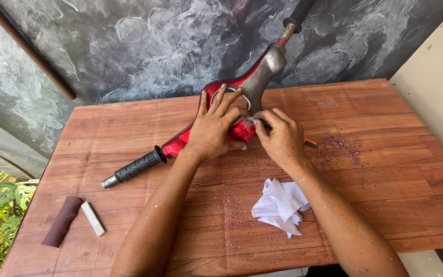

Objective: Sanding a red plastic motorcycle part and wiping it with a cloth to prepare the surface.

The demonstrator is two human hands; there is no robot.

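A red motorcycle handlebar cover [216, 90] with black rubber grips lies across the wooden table [385, 169], one grip [138, 166] at the left, the other up at the top. My left hand [214, 125] presses flat on its red middle part. My right hand [282, 136] grips a small tool with an orange handle [310, 143], its tip against the cover's red surface beside the grey sanded patch [265, 72]. Red paint dust speckles both arms.
A crumpled white cloth [280, 205] lies near the front of the table. At the left front are a rolled dark-red sandpaper piece [62, 220] and a small pale block [93, 218]. Red scrapings [339, 146] lie right of my hands. A dark painted wall stands behind.
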